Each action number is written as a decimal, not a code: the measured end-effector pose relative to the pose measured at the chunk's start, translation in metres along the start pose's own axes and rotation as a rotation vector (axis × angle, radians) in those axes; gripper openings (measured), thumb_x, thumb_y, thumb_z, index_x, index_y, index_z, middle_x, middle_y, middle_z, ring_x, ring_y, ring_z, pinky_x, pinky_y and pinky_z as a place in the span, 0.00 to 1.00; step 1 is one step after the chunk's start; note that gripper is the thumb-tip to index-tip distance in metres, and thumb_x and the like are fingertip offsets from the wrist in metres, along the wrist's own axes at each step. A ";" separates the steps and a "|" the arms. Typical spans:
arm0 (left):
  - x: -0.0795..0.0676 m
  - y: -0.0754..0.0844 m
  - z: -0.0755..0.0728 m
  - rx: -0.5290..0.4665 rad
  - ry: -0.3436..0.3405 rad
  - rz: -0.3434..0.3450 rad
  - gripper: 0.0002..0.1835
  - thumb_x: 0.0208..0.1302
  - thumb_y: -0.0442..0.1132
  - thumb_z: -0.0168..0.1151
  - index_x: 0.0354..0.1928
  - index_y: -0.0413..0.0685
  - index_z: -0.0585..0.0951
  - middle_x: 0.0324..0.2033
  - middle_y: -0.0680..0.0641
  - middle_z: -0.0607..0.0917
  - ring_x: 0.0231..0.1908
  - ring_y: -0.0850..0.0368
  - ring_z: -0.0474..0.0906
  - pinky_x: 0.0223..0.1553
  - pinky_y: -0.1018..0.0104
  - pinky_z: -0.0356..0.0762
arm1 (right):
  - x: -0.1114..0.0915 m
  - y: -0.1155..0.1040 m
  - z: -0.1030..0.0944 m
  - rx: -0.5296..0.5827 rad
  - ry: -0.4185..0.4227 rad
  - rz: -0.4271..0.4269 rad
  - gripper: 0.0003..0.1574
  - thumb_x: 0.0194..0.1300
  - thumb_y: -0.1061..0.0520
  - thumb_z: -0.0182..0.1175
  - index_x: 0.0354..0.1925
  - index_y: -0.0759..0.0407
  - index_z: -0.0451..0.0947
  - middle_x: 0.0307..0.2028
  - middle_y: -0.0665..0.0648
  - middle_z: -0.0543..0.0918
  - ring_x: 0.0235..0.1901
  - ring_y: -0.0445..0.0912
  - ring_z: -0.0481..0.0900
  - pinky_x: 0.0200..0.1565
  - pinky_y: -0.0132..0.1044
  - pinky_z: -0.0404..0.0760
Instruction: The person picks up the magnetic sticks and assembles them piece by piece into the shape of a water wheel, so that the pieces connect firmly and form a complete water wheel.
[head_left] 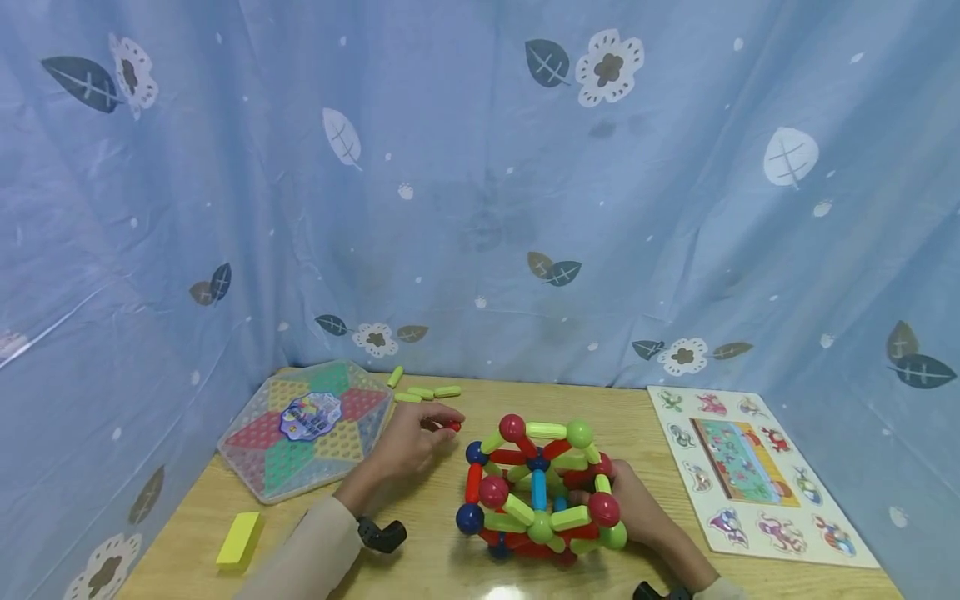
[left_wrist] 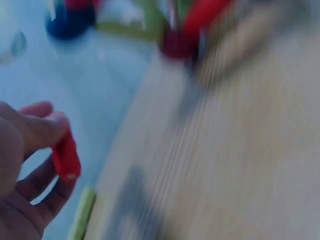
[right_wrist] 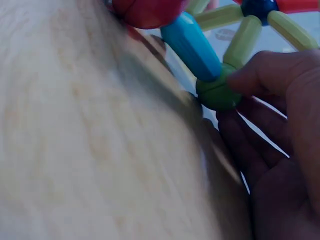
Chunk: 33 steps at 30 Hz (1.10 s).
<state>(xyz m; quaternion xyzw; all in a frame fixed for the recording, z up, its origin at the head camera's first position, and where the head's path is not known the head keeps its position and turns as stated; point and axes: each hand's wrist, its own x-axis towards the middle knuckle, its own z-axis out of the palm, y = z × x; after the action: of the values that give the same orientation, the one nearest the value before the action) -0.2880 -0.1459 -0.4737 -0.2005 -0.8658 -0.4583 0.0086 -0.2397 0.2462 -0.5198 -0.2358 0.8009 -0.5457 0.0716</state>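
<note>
A magnetic stick-and-ball structure (head_left: 538, 490) of red, lime and blue sticks joined by coloured balls stands on the table in the head view. At its right side my right hand (head_left: 633, 504) holds it. In the right wrist view the thumb and fingers grip a green ball (right_wrist: 215, 96) that joins a blue stick (right_wrist: 192, 42) and a lime one. To the left of the structure, my left hand (head_left: 411, 440) pinches a red magnetic stick (left_wrist: 66, 157) between thumb and fingers, apart from the structure. Motion blurs part of the left wrist view.
Several loose lime sticks (head_left: 447, 391) lie at the back, near the curtain. A hexagonal star-patterned game board (head_left: 258, 387) is at the left, with a yellow block (head_left: 240, 540) in front. On the right lies a picture puzzle board (head_left: 667, 408). Blue curtain (head_left: 480, 208) surrounds the wooden table.
</note>
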 end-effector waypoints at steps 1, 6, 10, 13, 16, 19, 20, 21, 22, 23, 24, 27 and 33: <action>-0.008 0.007 0.001 -0.084 0.016 -0.020 0.14 0.73 0.32 0.72 0.57 0.48 0.91 0.51 0.47 0.94 0.49 0.56 0.90 0.52 0.65 0.88 | 0.001 -0.002 -0.001 0.017 -0.020 0.006 0.20 0.72 0.60 0.73 0.61 0.57 0.86 0.54 0.58 0.92 0.54 0.45 0.89 0.56 0.35 0.87; -0.043 0.039 0.005 -0.439 0.092 -0.084 0.15 0.74 0.38 0.73 0.59 0.47 0.90 0.57 0.39 0.91 0.53 0.57 0.90 0.55 0.68 0.87 | -0.002 -0.012 -0.023 0.055 -0.129 0.061 0.23 0.74 0.60 0.71 0.64 0.58 0.85 0.58 0.61 0.90 0.57 0.45 0.88 0.59 0.33 0.85; -0.064 0.064 0.013 -0.628 0.112 -0.088 0.17 0.72 0.33 0.73 0.60 0.35 0.87 0.57 0.33 0.90 0.53 0.58 0.90 0.56 0.67 0.88 | -0.011 -0.036 -0.056 -0.031 -0.162 0.062 0.23 0.79 0.62 0.65 0.68 0.62 0.82 0.60 0.64 0.89 0.56 0.41 0.89 0.57 0.32 0.86; -0.074 0.076 0.019 -0.715 0.092 -0.058 0.19 0.71 0.31 0.73 0.60 0.30 0.85 0.57 0.28 0.88 0.54 0.57 0.90 0.55 0.65 0.88 | -0.021 -0.071 -0.076 -0.133 -0.084 0.062 0.21 0.82 0.59 0.62 0.68 0.62 0.82 0.60 0.64 0.89 0.54 0.38 0.89 0.52 0.33 0.88; -0.081 0.081 0.024 -0.744 0.071 -0.052 0.19 0.71 0.31 0.74 0.60 0.30 0.84 0.57 0.32 0.89 0.55 0.56 0.90 0.56 0.64 0.89 | -0.030 -0.108 -0.080 -0.262 0.054 0.043 0.16 0.82 0.57 0.64 0.63 0.56 0.86 0.56 0.58 0.91 0.51 0.36 0.90 0.49 0.33 0.89; -0.086 0.082 0.026 -0.734 0.050 -0.043 0.20 0.70 0.31 0.74 0.61 0.31 0.84 0.56 0.36 0.90 0.55 0.57 0.89 0.57 0.63 0.88 | -0.037 -0.137 -0.067 -0.389 0.148 -0.048 0.14 0.79 0.58 0.67 0.58 0.47 0.89 0.52 0.48 0.93 0.48 0.35 0.90 0.47 0.34 0.89; -0.086 0.082 0.027 -0.733 0.044 -0.035 0.21 0.70 0.31 0.75 0.61 0.30 0.83 0.57 0.34 0.89 0.56 0.58 0.89 0.57 0.63 0.88 | -0.038 -0.146 -0.060 -0.426 0.164 -0.090 0.14 0.77 0.59 0.69 0.56 0.44 0.89 0.50 0.45 0.93 0.47 0.35 0.91 0.46 0.34 0.89; -0.087 0.081 0.028 -0.728 0.038 -0.016 0.21 0.70 0.30 0.75 0.61 0.29 0.83 0.57 0.32 0.89 0.56 0.58 0.89 0.57 0.63 0.88 | -0.038 -0.153 -0.051 -0.458 0.169 -0.141 0.15 0.76 0.59 0.70 0.56 0.42 0.90 0.50 0.44 0.93 0.47 0.35 0.90 0.45 0.34 0.89; -0.088 0.080 0.029 -0.723 0.032 0.008 0.21 0.70 0.30 0.74 0.61 0.28 0.83 0.57 0.30 0.88 0.55 0.57 0.89 0.57 0.63 0.88 | -0.038 -0.161 -0.042 -0.485 0.166 -0.181 0.16 0.75 0.59 0.71 0.55 0.39 0.90 0.49 0.41 0.93 0.47 0.34 0.90 0.45 0.34 0.89; -0.088 0.079 0.030 -0.716 0.025 0.034 0.22 0.70 0.30 0.74 0.61 0.26 0.82 0.56 0.29 0.88 0.55 0.57 0.89 0.57 0.63 0.88 | -0.037 -0.168 -0.032 -0.505 0.158 -0.225 0.17 0.74 0.59 0.72 0.54 0.38 0.90 0.48 0.40 0.93 0.45 0.33 0.89 0.43 0.33 0.88; -0.088 0.078 0.031 -0.702 0.021 0.058 0.22 0.70 0.29 0.74 0.61 0.26 0.82 0.55 0.29 0.88 0.54 0.58 0.89 0.57 0.63 0.88 | -0.036 -0.174 -0.023 -0.525 0.146 -0.264 0.18 0.73 0.59 0.73 0.54 0.37 0.90 0.47 0.39 0.92 0.41 0.32 0.88 0.40 0.33 0.87; -0.089 0.076 0.036 -0.577 0.025 0.171 0.19 0.70 0.30 0.74 0.60 0.31 0.85 0.50 0.35 0.92 0.50 0.58 0.89 0.54 0.62 0.89 | -0.030 -0.188 0.006 -0.597 0.088 -0.323 0.16 0.71 0.55 0.76 0.54 0.39 0.89 0.47 0.38 0.91 0.38 0.32 0.85 0.38 0.32 0.86; -0.092 0.077 0.048 -0.123 0.165 0.408 0.19 0.65 0.36 0.81 0.57 0.49 0.90 0.46 0.56 0.93 0.48 0.61 0.87 0.49 0.56 0.90 | -0.014 -0.194 0.045 -0.817 -0.031 -0.286 0.11 0.68 0.44 0.78 0.47 0.43 0.90 0.39 0.37 0.88 0.40 0.34 0.82 0.43 0.35 0.86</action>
<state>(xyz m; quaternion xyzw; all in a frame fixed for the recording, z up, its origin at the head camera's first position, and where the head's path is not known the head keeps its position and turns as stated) -0.1678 -0.1008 -0.4592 -0.3335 -0.7739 -0.5140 0.1598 -0.1526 0.1573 -0.3635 -0.3617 0.9091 -0.1848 -0.0922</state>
